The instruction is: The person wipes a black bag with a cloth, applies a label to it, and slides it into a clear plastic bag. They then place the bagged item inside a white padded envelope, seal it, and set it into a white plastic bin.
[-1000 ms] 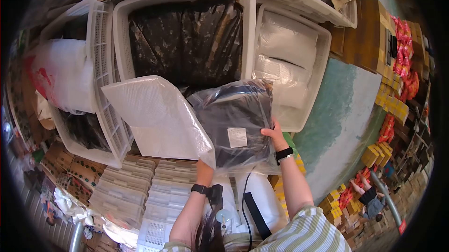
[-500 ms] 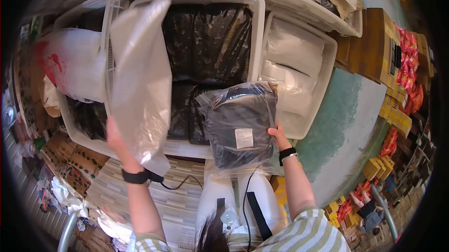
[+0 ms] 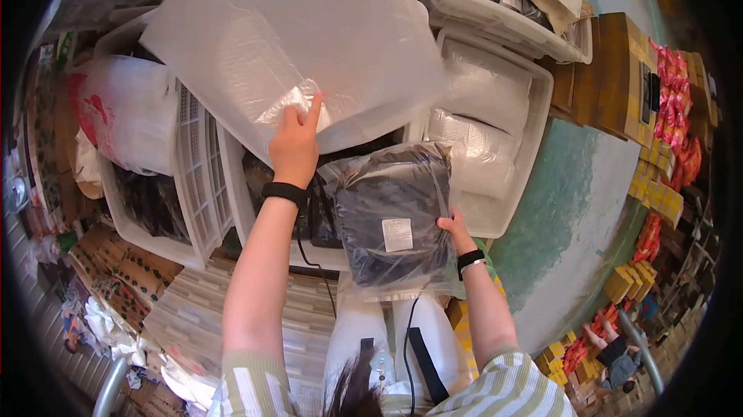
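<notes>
My left hand [image 3: 296, 146] is at the lower part of a large translucent plastic sheet [image 3: 333, 30]. One finger points forward over the sheet and the others curl onto it where it creases; their tips are partly hidden. The sheet spreads over most of a white crate [image 3: 240, 200] of dark bagged packs. In my right hand [image 3: 458, 233] is a clear bag with a folded dark garment [image 3: 371, 196], held by its right edge with the thumb on top. A white label [image 3: 397, 234] shows on it.
Right of the sheet, a white crate [image 3: 534, 138] holds pale wrapped packs. Another crate [image 3: 511, 18] stands behind it. At left, a crate [image 3: 205, 208] holds dark packs under a white bag with red print [image 3: 128, 107]. Cardboard boxes [image 3: 611, 80] stand right. A person [image 3: 619, 359] is farther off.
My left hand has swung the plastic sheet from upright at the left to lying across the middle crate, moving right and forward. My right hand and the bagged garment have barely moved.
</notes>
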The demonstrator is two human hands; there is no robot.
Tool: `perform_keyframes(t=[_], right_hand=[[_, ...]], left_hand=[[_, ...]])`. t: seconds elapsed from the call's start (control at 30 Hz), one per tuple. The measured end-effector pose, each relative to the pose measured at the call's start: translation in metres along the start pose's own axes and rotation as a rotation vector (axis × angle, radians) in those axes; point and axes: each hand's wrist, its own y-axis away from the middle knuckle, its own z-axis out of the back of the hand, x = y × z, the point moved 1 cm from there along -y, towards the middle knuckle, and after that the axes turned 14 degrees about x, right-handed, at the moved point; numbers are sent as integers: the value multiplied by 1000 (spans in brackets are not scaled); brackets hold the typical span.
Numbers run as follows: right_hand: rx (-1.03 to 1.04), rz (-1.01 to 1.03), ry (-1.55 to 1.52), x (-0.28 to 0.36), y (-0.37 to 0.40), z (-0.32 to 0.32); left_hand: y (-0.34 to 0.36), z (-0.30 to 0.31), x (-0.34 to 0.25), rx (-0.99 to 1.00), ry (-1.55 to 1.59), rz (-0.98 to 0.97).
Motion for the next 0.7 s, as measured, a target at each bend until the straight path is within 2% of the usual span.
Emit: perform_keyframes(t=[0.17,0.3,0.33,0.43,0.53,0.63,0.7], right_hand=[[-2,13,-38,13,2,-14],[-23,-9,-23,18,6,-19],[-26,-18,-39,19,7,-20],[-90,-54,9,16,9,-18],[-82,-35,-13,19,10,-24],[-126,-2,31,21,13,-31],[-125,4,-1,18,15,-31]], left_hand=[[-12,-47,16,211,6,16],[3,-35,19,299,403,-32],[10,-24,15,321,486,36],[36,-6,12,339,468,28],[70,-13,-3,334,326,-10],[93,-24,-16,271,337,136],[104,-17,-25,187,332,162]])
